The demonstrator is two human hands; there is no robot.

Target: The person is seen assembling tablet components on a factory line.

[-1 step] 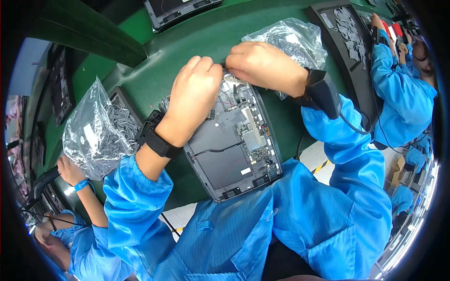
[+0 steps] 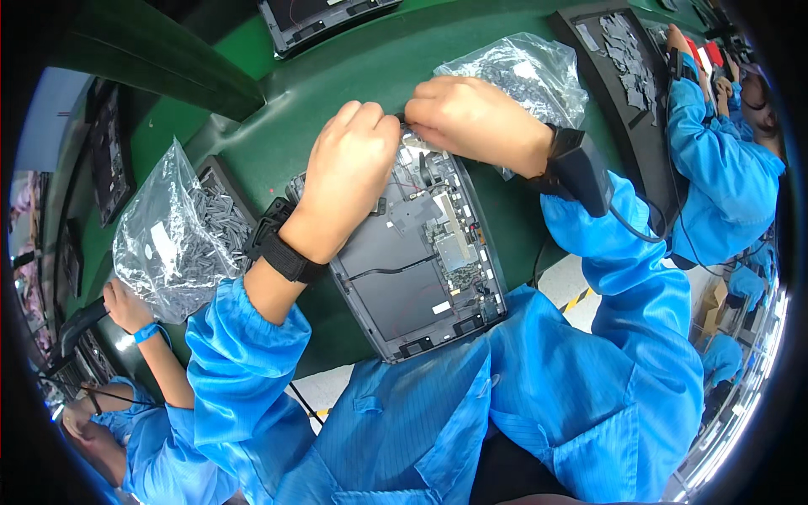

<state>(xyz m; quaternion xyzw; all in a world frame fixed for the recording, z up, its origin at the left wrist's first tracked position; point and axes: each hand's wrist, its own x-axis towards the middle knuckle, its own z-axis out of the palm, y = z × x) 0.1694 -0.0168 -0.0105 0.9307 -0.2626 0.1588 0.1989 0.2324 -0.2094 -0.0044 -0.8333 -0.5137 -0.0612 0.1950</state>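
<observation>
Item 1, my left hand (image 2: 349, 172): fingers curled together, tips pressed down at the far edge of the opened laptop base (image 2: 412, 269); I cannot tell whether anything is pinched under them. A black wrist strap (image 2: 282, 248) sits below it.

Item 2, my right hand (image 2: 471, 118): fingers bunched, tips meeting the left hand's at the same far edge; what they grip is hidden. A black wrist device (image 2: 576, 168) with a cable sits on this wrist.

Item 3, laptop base: one, grey, inner side up, boards and a black cable showing, lying on the green bench (image 2: 353, 67) just in front of me, centre of the scene.

Item 4, clear plastic bags of small grey parts: two. One (image 2: 168, 240) is near left, over a black tray (image 2: 223, 181); one (image 2: 522, 71) is far right, just behind my right hand.

Item 5, second black tray (image 2: 614, 50): one, far right, holding grey pieces.

Item 6, another laptop base (image 2: 324, 17): one, at the far edge.

Item 7, co-workers in blue coats: two, one (image 2: 724, 160) far right, one (image 2: 143, 421) near left.
</observation>
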